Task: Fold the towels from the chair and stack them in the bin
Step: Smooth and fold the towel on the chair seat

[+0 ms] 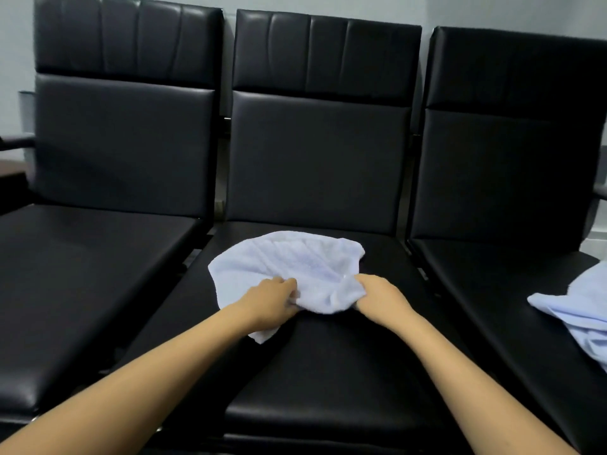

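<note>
1. on the middle seat (328, 372) of a row of three black padded chairs lies a white towel (289, 257), rumpled and partly spread, its far edge toward the backrest.
2. my left hand (272, 298) grips the towel's near edge, fingers curled into the cloth; a corner of the towel pokes out below my wrist, flat on the seat.
3. my right hand (377, 297) grips the same near edge further right, fingers curled and bunching the cloth.
4. between my hands the cloth is gathered into a loose lump; the hands are near each other but apart.
5. both my bare forearms reach in from the bottom of the view.
6. a second towel (578, 310), also white and crumpled, lies on the right seat (492, 284), well apart from the first and cut off by the edge of view.
7. the left seat (82, 274) is the same glossy black, and a pale wall (427, 8) shows behind the backrests.
</note>
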The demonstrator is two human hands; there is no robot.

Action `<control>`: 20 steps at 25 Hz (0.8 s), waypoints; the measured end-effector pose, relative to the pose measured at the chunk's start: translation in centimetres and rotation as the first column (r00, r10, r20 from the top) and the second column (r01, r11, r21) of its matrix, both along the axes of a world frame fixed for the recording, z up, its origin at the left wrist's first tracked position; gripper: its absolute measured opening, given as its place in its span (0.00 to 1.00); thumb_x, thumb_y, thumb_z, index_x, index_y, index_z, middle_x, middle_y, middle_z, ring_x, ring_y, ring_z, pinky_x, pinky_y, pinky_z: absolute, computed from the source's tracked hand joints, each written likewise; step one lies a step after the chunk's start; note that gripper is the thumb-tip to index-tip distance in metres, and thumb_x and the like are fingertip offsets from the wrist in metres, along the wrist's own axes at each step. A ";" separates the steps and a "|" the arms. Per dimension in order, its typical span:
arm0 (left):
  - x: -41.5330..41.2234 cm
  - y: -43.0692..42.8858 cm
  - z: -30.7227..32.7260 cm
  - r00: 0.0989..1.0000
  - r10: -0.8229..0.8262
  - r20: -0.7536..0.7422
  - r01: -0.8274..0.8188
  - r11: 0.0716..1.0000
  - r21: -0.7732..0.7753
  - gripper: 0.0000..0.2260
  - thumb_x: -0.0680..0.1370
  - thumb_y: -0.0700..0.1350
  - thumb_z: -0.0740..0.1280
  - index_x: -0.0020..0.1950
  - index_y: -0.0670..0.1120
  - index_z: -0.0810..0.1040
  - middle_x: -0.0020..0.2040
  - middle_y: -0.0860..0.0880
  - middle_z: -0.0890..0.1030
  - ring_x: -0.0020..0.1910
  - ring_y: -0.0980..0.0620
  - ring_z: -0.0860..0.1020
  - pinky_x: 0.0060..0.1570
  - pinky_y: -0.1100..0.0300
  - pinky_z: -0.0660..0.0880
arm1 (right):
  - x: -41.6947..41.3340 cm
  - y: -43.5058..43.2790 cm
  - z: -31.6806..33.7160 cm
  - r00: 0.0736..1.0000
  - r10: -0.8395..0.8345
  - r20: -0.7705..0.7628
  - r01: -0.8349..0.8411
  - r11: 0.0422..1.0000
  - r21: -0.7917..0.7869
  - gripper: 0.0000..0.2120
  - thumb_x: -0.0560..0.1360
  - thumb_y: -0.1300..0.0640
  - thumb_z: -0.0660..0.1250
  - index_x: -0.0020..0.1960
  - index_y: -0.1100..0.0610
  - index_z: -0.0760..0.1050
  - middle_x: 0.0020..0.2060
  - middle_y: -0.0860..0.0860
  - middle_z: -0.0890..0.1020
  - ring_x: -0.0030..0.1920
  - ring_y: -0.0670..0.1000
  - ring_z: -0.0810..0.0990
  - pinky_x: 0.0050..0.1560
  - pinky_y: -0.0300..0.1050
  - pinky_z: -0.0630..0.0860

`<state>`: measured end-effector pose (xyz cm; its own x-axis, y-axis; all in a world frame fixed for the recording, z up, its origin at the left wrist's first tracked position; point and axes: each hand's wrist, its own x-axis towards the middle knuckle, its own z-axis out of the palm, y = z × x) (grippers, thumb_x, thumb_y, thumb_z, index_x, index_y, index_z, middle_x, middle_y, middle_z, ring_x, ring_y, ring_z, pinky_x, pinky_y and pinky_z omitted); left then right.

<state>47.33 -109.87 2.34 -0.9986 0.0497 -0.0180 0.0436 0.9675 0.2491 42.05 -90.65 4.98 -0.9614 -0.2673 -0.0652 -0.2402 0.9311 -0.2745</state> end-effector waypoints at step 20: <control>2.3 -4.1 4.8 0.993 -0.057 0.107 0.026 0.962 0.271 0.21 0.68 0.53 0.74 0.58 0.53 0.72 0.50 0.54 0.78 0.50 0.53 0.77 0.52 0.58 0.74 | 0.9 -1.2 0.8 0.986 -0.050 0.158 0.146 0.717 -0.682 0.11 0.79 0.63 0.55 0.58 0.60 0.72 0.51 0.58 0.78 0.42 0.50 0.75 0.41 0.38 0.72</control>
<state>49.67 -113.99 7.15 -0.9877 0.1099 -0.1111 0.0392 0.8622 0.5051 42.95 -91.81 5.81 -0.9819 -0.1888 -0.0161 -0.0797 0.4886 -0.8689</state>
